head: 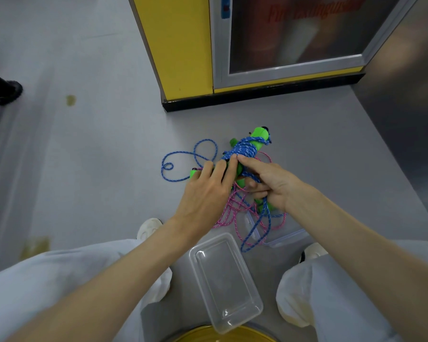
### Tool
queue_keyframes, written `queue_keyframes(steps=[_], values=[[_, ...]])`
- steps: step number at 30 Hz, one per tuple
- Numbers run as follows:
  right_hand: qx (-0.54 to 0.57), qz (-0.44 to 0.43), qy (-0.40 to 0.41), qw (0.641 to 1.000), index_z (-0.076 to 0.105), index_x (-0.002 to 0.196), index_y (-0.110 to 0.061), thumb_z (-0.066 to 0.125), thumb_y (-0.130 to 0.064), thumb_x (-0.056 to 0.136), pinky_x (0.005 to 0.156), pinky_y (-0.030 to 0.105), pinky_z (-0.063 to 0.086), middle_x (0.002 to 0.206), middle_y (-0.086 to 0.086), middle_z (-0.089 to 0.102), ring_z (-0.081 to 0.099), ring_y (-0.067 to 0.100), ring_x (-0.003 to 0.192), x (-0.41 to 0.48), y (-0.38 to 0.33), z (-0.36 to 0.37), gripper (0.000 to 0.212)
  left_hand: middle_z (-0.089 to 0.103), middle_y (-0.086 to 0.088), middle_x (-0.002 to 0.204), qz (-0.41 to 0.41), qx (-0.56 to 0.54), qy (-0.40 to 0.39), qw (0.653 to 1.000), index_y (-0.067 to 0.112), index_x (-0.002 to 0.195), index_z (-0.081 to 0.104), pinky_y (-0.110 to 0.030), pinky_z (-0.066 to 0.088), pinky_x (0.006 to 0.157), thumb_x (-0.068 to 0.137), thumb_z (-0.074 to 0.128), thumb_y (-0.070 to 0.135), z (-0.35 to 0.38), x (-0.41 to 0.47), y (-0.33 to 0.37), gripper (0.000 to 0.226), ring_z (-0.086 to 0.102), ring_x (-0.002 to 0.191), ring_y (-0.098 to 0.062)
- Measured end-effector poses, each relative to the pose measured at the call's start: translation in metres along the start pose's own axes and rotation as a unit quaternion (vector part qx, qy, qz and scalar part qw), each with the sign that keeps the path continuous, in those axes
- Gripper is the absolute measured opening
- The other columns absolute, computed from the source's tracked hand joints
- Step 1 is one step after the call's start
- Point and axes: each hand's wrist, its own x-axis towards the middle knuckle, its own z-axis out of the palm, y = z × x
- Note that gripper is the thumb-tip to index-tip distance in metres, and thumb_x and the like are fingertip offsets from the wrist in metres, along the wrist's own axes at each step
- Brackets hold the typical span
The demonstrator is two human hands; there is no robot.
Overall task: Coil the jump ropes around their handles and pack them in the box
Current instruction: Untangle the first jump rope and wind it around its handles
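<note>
The blue braided jump rope (245, 149) trails its slack in loose loops over the grey floor (84, 156) at the left, not yet wound. Right of those loops the left hand (205, 193) reaches over the ropes, its fingers (223, 169) straight and slightly spread, the tips touching the coil. Next come the bright green foam handles (258, 134), held just above the floor. Their long axis runs from near left to far right, and the free ends point toward the yellow cabinet base (178, 58). Blue turns already wrap their middle. The right hand (269, 186) grips the near part of the handles, lower fingers curled round them and forefinger laid straight on the coil. To wind well, I judge, lay each turn snug beside the last while that forefinger pins it, and keep the pink braided jump rope (230, 208) underneath from snagging. Nearest, between the knees, the clear rectangular plastic box (232, 304) lies empty.
</note>
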Motion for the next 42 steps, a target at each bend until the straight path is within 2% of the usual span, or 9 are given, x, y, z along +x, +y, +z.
queue_keyframes(steps=[3,6,12,15,18,20,29,37,42], values=[[-0.011,-0.013,0.026,1.0,0.056,0.072,-0.018,0.063,-0.041,0.087,0.038,0.019,0.018,0.042,-0.004,0.049,0.025,0.006,0.033,0.0,-0.002,0.002,0.028,0.06,-0.009,0.11,-0.038,-0.053,-0.036,0.997,0.006,0.135,0.048,-0.034,0.051,0.064,0.078,0.074,0.028,-0.002,0.001,0.0,0.067,0.055,0.09,-0.026],[0.012,-0.006,0.039,0.999,0.055,0.074,-0.017,0.061,-0.038,0.088,0.037,0.018,0.017,0.044,-0.002,0.049,0.025,0.006,0.031,0.003,0.0,0.002,0.026,0.053,-0.001,0.12,-0.126,-0.202,-0.096,0.966,0.014,0.136,0.049,-0.032,0.047,0.076,0.085,0.054,0.052,-0.015,0.009,0.005,0.064,0.045,0.108,-0.023],[0.0,-0.004,0.029,1.0,0.058,0.081,-0.013,0.06,-0.037,0.088,0.036,0.017,0.016,0.04,-0.002,0.046,0.021,0.007,0.031,0.004,0.001,0.0,0.026,0.058,0.003,0.113,-0.438,-0.559,-0.118,0.694,0.017,0.12,0.057,-0.02,0.047,0.079,0.09,0.06,0.04,-0.025,0.027,-0.01,0.038,0.057,0.103,-0.011],[-0.004,-0.014,0.015,1.0,0.058,0.079,-0.014,0.06,-0.036,0.089,0.037,0.018,0.016,0.041,-0.002,0.047,0.021,0.007,0.031,0.003,-0.001,0.002,0.024,0.065,-0.006,0.113,-0.514,-0.674,-0.245,0.471,0.011,0.127,0.054,-0.031,0.056,0.074,0.083,0.067,0.042,-0.028,0.027,-0.018,0.055,0.065,0.092,-0.017],[-0.015,-0.025,0.004,1.0,0.056,0.077,-0.014,0.06,-0.038,0.089,0.038,0.019,0.02,0.044,0.001,0.049,0.023,0.007,0.032,0.003,0.0,0.003,0.027,0.073,-0.007,0.092,-0.501,-0.727,-0.262,0.389,0.008,0.11,0.064,-0.028,0.058,0.066,0.086,0.064,0.033,-0.031,0.026,-0.021,0.035,0.071,0.08,-0.019],[-0.02,-0.034,-0.009,0.999,0.059,0.074,-0.011,0.059,-0.039,0.09,0.039,0.02,0.023,0.049,0.005,0.05,0.026,0.008,0.032,0.005,0.002,0.004,0.032,0.072,-0.008,0.088,-0.507,-0.726,-0.216,0.411,0.005,0.109,0.063,-0.024,0.058,0.06,0.087,0.065,0.022,-0.031,0.028,-0.023,0.028,0.07,0.075,-0.018],[-0.076,-0.024,-0.043,0.996,0.064,0.079,-0.004,0.054,-0.023,0.095,0.046,0.023,0.029,0.047,0.002,0.052,0.033,0.008,0.035,0.008,0.008,-0.001,0.027,0.065,0.0,0.093,-0.393,-0.502,-0.128,0.76,0.016,0.118,0.058,-0.033,0.056,0.07,0.082,0.071,0.019,-0.021,0.025,-0.023,0.038,0.064,0.082,-0.016],[-0.089,-0.012,-0.069,0.994,0.063,0.083,-0.002,0.048,-0.021,0.099,0.046,0.024,0.03,0.05,0.003,0.053,0.033,0.008,0.037,0.007,0.006,0.001,0.029,0.062,0.001,0.109,-0.261,-0.258,-0.095,0.925,0.025,0.133,0.043,-0.037,0.049,0.073,0.087,0.063,0.028,-0.019,0.014,-0.019,0.05,0.058,0.095,-0.022],[-0.05,-0.007,-0.098,0.994,0.063,0.083,-0.004,0.047,-0.026,0.098,0.042,0.02,0.027,0.057,0.004,0.05,0.028,0.007,0.037,0.005,0.006,0.0,0.031,0.065,-0.006,0.093,-0.142,-0.101,-0.057,0.983,0.01,0.133,0.05,-0.029,0.04,0.046,0.076,0.077,0.019,-0.02,0.009,-0.014,0.064,0.06,0.076,-0.025]])
